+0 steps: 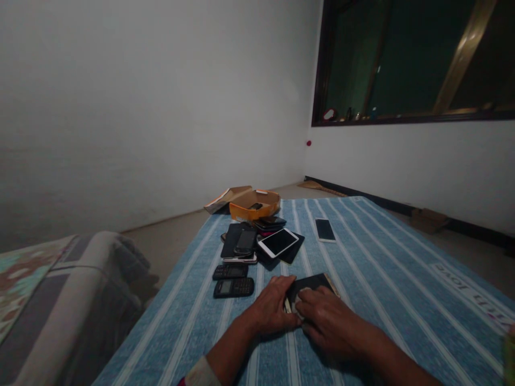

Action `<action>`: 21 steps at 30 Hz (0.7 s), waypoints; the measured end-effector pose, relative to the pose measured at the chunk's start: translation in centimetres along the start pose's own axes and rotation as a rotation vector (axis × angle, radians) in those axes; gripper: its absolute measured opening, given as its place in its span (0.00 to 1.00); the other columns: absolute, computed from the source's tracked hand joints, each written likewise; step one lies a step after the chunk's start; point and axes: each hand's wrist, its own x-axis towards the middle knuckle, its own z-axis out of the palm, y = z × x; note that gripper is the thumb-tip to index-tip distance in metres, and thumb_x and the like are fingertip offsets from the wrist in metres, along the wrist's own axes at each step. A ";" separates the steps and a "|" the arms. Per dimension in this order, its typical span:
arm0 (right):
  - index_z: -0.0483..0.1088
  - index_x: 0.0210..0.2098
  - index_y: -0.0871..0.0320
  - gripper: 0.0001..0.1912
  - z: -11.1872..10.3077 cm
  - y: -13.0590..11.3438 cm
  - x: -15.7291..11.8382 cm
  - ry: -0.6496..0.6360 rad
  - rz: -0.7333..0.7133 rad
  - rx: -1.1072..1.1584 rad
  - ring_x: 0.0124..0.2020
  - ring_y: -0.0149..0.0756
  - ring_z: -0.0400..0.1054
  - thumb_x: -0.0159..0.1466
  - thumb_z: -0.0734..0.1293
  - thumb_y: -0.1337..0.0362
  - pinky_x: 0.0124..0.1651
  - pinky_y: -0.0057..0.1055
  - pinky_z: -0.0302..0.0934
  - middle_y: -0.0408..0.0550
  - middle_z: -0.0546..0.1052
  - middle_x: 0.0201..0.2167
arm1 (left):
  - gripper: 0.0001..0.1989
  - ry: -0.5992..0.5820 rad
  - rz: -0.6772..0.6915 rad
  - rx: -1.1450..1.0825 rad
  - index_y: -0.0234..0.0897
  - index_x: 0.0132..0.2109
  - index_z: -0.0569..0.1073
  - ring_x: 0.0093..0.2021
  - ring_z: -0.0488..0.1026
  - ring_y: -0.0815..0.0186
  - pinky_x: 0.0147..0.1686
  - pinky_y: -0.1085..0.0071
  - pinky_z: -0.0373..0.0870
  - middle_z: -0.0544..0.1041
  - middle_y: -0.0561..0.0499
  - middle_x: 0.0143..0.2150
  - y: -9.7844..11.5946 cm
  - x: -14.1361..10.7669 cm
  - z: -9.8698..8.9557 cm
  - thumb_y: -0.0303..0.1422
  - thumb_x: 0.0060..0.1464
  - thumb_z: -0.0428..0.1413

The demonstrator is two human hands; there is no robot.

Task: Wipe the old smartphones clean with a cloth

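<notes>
One dark phone (310, 282) lies on the blue striped cloth (382, 279), held at its left side by the left hand's (273, 306) fingers. Two keypad phones (234, 288) and a phone heap (244, 241) crowd the left; a lone phone (325, 229) lies beyond. Bare cloth stretches rightward to the edge. The right hand's (328, 320) fingers curl around a whitish wad (299, 299) against the dark phone.

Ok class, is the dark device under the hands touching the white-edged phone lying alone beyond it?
Apart: the head view shows striped cloth between the dark device and the white-edged phone.
</notes>
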 end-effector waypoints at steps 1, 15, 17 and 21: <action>0.69 0.43 0.57 0.07 0.2 0.0 0.1 -0.008 0.000 -0.017 0.44 0.39 0.65 0.65 0.63 0.68 0.49 0.37 0.50 0.48 0.72 0.44 | 0.44 0.009 -0.012 0.005 0.34 0.64 0.60 0.56 0.66 0.49 0.57 0.52 0.65 0.70 0.40 0.56 0.0 0.0 0.1 0.41 0.42 0.66; 0.71 0.35 0.56 0.04 5.0 2.1 0.6 0.370 -0.081 -0.263 0.36 0.37 0.67 0.65 0.67 0.71 0.39 0.37 0.49 0.45 0.74 0.34 | 0.46 0.031 -0.023 0.020 0.39 0.65 0.59 0.56 0.66 0.48 0.56 0.50 0.65 0.69 0.42 0.57 -0.2 0.1 0.9 0.37 0.39 0.67; 0.71 0.35 0.58 0.04 5.1 2.3 0.6 0.413 -0.089 -0.306 0.35 0.38 0.67 0.64 0.68 0.72 0.40 0.37 0.50 0.47 0.75 0.34 | 0.46 0.011 -0.049 0.022 0.39 0.65 0.59 0.57 0.65 0.48 0.57 0.50 0.64 0.69 0.42 0.57 0.1 0.1 0.7 0.36 0.39 0.68; 0.72 0.37 0.60 0.04 5.9 2.5 0.6 0.498 -0.120 -0.388 0.38 0.41 0.68 0.63 0.68 0.73 0.43 0.38 0.53 0.51 0.77 0.38 | 0.46 0.004 -0.059 0.026 0.36 0.64 0.60 0.57 0.65 0.48 0.56 0.52 0.65 0.70 0.42 0.56 0.5 0.1 0.4 0.34 0.37 0.68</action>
